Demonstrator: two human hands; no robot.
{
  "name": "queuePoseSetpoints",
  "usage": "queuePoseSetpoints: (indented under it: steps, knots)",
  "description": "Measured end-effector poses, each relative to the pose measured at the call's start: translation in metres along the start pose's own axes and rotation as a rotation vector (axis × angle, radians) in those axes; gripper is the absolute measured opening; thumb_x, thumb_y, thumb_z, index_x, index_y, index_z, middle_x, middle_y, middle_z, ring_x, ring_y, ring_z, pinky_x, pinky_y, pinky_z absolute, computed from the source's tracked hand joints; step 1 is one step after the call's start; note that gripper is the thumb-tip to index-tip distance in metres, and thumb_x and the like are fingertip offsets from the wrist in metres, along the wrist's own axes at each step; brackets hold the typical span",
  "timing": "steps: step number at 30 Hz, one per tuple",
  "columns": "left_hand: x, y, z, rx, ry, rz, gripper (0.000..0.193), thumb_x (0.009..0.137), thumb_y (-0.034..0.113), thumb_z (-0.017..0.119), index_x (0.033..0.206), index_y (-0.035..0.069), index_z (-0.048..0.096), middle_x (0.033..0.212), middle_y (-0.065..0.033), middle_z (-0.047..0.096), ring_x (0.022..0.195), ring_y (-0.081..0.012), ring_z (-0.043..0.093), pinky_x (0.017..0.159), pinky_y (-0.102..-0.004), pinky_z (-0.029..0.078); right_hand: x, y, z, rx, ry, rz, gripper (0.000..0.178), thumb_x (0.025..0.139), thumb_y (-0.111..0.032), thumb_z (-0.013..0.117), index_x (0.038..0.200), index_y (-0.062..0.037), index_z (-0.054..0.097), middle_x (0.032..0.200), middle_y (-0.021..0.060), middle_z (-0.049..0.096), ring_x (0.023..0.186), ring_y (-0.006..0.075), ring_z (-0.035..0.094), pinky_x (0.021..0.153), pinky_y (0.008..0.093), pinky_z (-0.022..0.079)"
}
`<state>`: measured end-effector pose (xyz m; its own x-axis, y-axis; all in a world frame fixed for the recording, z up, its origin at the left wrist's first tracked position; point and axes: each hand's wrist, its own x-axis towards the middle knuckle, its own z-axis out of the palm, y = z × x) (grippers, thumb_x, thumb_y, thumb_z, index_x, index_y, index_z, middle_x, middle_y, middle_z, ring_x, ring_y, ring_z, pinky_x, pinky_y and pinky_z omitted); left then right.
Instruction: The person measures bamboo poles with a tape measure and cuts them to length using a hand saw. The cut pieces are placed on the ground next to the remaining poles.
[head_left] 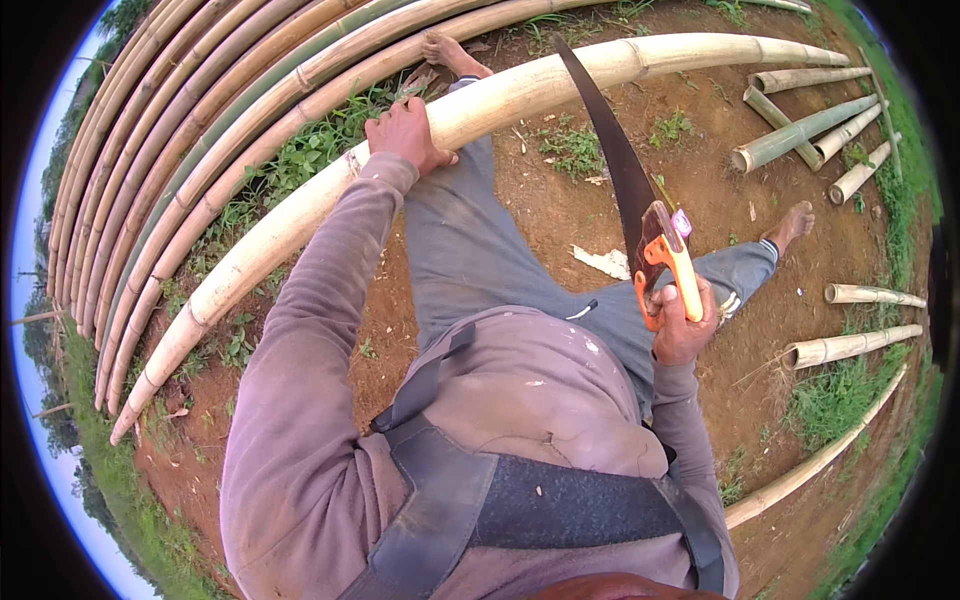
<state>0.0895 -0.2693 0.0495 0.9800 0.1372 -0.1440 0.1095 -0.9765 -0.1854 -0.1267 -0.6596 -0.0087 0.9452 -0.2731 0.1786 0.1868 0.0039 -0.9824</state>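
A long, pale bamboo pole (560, 82) runs across in front of me, over my left leg, and curves down to the lower left in this wide picture. My left hand (408, 136) is closed over the pole, thumb on the near side. In my right hand (684, 328) is a handsaw (618, 155), gripped by its orange handle. Its dark, tapering blade points up and away, and the tip overlaps the pole; whether they touch I cannot tell. My right-hand fingers are partly hidden behind the handle.
Several long bamboo poles (190, 150) lie side by side at the left. Short cut bamboo pieces (790, 138) are on the right, with two more pieces (850, 345) lower down. A longer strip of bamboo (815, 455) lies at lower right. My bare feet rest on reddish soil (560, 215) with weeds.
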Motion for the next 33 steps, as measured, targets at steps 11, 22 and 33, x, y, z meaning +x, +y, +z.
queuePoseSetpoints:
  steps: [11,22,33]
  knots:
    - [-0.010,-0.002,0.004,-0.236,-0.020,0.219,0.102,0.061,0.067,0.090,0.133,0.003,0.056,0.131,-0.0225,0.061,0.123,-0.0419,0.063,0.101,-0.0474,0.052,0.021,-0.017,0.061,0.133,-0.192,-0.063,0.040,0.103,-0.014,0.066,0.136,0.0037,0.053,0.112,0.0082,0.064,0.090,0.0102,0.062,0.073,0.0256,0.055]
    - [-0.039,0.018,-0.026,-0.223,-0.135,0.154,0.090,0.068,0.054,0.089,0.139,0.007,0.058,0.132,-0.0164,0.070,0.122,-0.0345,0.068,0.103,-0.0430,0.054,0.006,-0.029,0.089,0.078,-0.175,-0.073,0.037,0.103,-0.015,0.071,0.130,0.0063,0.057,0.117,0.0098,0.064,0.101,0.0122,0.065,0.085,0.0284,0.059]
    - [-0.060,0.013,-0.051,-0.273,-0.061,0.192,0.090,0.067,0.052,0.088,0.140,0.009,0.056,0.125,-0.0185,0.072,0.119,-0.0355,0.068,0.102,-0.0444,0.054,0.001,-0.048,0.088,-0.024,-0.181,-0.191,0.034,0.102,-0.014,0.070,0.129,0.0047,0.059,0.116,0.0091,0.065,0.096,0.0108,0.066,0.079,0.0267,0.059]
